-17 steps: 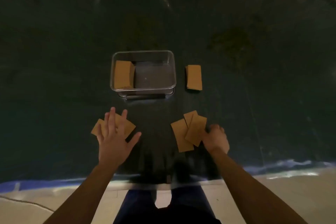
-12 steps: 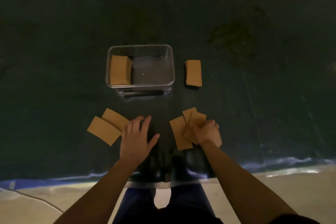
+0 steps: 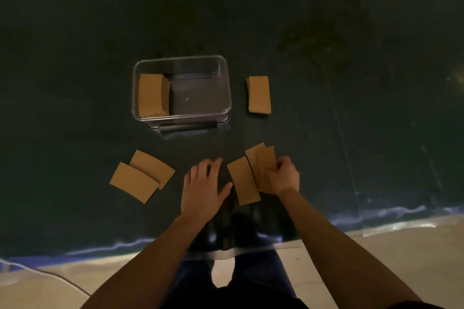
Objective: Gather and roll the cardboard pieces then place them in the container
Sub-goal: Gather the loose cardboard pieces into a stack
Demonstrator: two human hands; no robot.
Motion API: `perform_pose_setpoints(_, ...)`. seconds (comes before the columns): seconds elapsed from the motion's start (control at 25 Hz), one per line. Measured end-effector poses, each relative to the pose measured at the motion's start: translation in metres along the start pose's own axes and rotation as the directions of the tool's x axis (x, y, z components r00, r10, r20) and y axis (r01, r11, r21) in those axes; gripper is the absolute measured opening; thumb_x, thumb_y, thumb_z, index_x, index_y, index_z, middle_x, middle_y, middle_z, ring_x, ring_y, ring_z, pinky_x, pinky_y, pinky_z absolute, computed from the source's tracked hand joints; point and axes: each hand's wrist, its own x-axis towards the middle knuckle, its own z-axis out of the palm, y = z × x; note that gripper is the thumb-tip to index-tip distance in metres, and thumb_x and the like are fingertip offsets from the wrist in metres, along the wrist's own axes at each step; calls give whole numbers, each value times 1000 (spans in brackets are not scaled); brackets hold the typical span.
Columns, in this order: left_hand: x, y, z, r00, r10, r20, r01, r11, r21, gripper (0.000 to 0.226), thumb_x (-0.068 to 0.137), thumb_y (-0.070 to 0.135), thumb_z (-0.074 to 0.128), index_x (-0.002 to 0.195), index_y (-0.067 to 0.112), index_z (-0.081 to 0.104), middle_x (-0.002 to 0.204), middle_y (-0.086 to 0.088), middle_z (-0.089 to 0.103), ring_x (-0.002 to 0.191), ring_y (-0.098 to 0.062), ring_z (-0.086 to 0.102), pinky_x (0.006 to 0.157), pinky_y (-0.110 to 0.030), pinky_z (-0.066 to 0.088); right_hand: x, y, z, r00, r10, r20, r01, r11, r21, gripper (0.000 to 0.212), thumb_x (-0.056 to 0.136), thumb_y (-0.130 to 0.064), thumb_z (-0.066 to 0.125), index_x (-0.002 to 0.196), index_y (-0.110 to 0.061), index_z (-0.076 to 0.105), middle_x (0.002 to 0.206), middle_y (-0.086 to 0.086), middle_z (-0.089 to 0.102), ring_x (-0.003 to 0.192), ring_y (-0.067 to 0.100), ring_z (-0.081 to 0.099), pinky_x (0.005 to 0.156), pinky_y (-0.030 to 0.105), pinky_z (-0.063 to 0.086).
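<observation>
Dark mat (image 3: pixel 75 57); gathering step. My right hand (image 3: pixel 282 178) pinches the fanned cardboard pieces (image 3: pixel 244 180); left hand (image 3: pixel 202 188) spread beside them. Next: square, roll, drop into container (image 3: pixel 227 78)

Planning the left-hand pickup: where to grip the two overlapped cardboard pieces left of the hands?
Probably the long near edge of the front piece, coming in from the right where the left hand hovers open. It lies flat on the mat, overlapping the rear piece, so sliding them together first seems easiest.
</observation>
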Motion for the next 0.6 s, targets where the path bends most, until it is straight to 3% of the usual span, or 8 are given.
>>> perform_pose_setpoints(0.12,8,10,-3,1000,18,3,-18,1000,-12,69,91,58,49,148,24,32,140,-6,44,127,-24,44,104,-41,38,6,1,-20,996,-45,71,45,999,7,41,83,-15,71,122,-15,57,119,8,67,101,22,62,81,29,49)
perform_pose_setpoints(0.24,17,29,-2,993,-96,62,102,988,-115,76,89,61,50,151,24,25,141,-5,42,128,-23,43,103,-39,38,8,0,-20,991,-88,99,96,993,-75,63,82,-18,71,140,-16,46,128,10,64,116,29,61,91,35,50)
perform_pose_setpoints(0.44,21,61,13,926,-318,204,360,906,-221,93,80,60,65,152,20,22,141,-9,36,127,-28,44,99,-43,41,6,0,10,998,-56,32,61,981,-186,40,84,-22,63,123,-19,53,113,10,68,98,30,67,82,46,58)
perform_pose_setpoints(0.6,26,63,19,927,-339,161,363,918,-159,82,77,51,73,141,19,34,134,-8,38,118,-27,49,93,-40,44,15,2,11,998,-27,54,39,971,-237,45,85,-20,66,127,-15,51,130,11,51,113,32,57,89,46,54)
